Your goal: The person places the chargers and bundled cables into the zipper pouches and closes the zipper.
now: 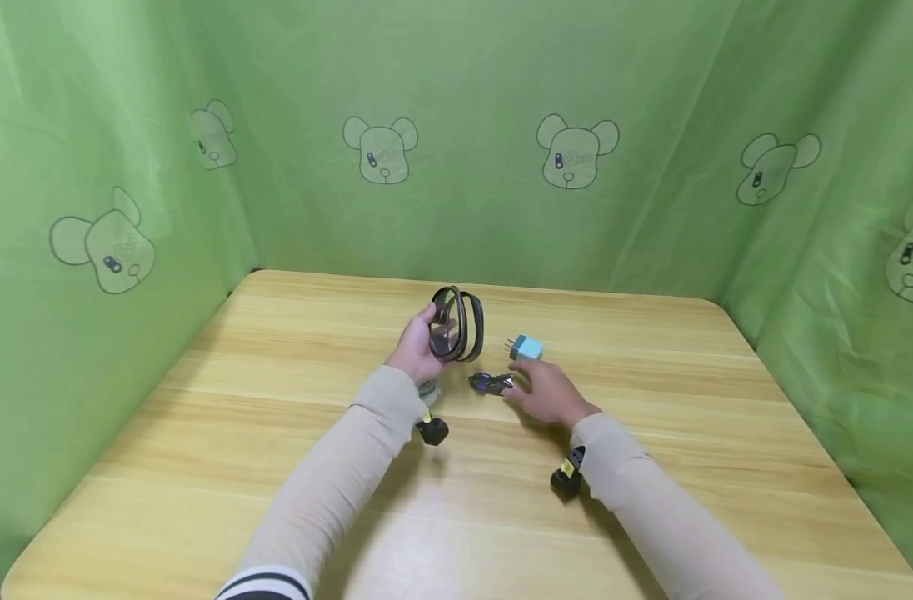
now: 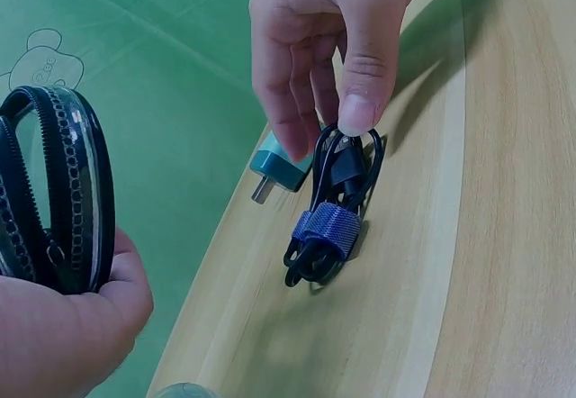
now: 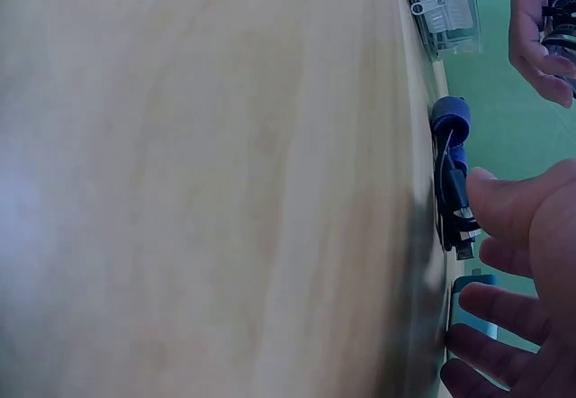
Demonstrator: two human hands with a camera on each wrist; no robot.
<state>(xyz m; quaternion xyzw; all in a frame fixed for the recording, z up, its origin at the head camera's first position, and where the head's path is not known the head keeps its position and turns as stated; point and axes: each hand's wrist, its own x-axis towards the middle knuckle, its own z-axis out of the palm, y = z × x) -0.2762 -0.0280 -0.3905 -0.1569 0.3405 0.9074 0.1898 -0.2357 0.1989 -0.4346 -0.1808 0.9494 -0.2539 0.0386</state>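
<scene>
My left hand (image 1: 414,346) grips a clear pouch with black zip trim (image 1: 477,327), raised above the table; its rounded zip edge shows in the left wrist view. My right hand (image 1: 550,393) reaches low over the table, thumb and fingers spread apart, beside a coiled black USB cable (image 2: 328,227). A blue hook-and-loop strap (image 2: 331,227) wraps the coil. The thumb is at the cable's end; whether it touches is hard to tell. Just beyond the fingers lies a light-blue plug adapter (image 1: 529,347), prongs pointing left, partly hidden by the hand in both wrist views.
Another clear pouch with a pale zip (image 3: 441,6) lies on the wooden table (image 1: 614,517), mostly hidden under my left wrist in the head view. Green curtains (image 1: 471,225) with bear faces stand behind the table and at both sides.
</scene>
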